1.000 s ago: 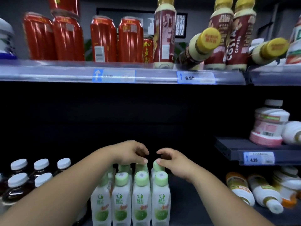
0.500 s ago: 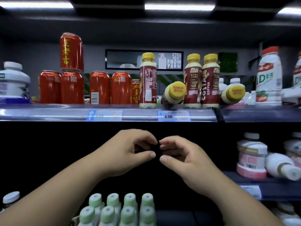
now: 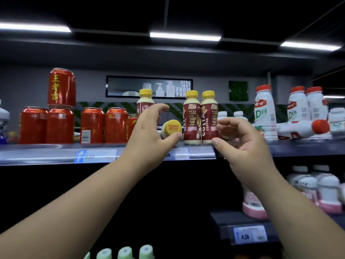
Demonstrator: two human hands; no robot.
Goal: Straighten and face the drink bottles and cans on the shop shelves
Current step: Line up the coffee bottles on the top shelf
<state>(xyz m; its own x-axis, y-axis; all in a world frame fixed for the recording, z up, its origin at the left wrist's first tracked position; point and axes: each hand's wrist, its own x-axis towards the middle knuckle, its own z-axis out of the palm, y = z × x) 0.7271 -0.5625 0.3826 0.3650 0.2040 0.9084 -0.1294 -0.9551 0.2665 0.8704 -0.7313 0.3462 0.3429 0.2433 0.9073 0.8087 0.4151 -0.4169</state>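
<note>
On the top shelf (image 3: pixel 56 152) a coffee bottle with a yellow cap (image 3: pixel 171 128) lies on its side, cap toward me. My left hand (image 3: pixel 149 133) reaches up beside it, fingers spread and curved, the thumb just under the cap; it holds nothing. Two upright coffee bottles (image 3: pixel 200 118) stand right of the fallen one. My right hand (image 3: pixel 240 141) hovers in front of the shelf edge right of them, fingers loosely curved and empty. Another upright coffee bottle (image 3: pixel 145 101) is partly hidden behind my left hand.
Red cans (image 3: pixel 61 124) stand in a row at the left, one stacked on top. White milk bottles with red caps (image 3: pixel 265 111) stand at the right, one (image 3: pixel 302 128) lying on its side. Pink-based white bottles (image 3: pixel 317 191) fill a lower right shelf; green caps (image 3: pixel 125 252) show below.
Both hands rose from the green-capped bottles below to the top shelf and moved apart. The view tilted upward with them.
</note>
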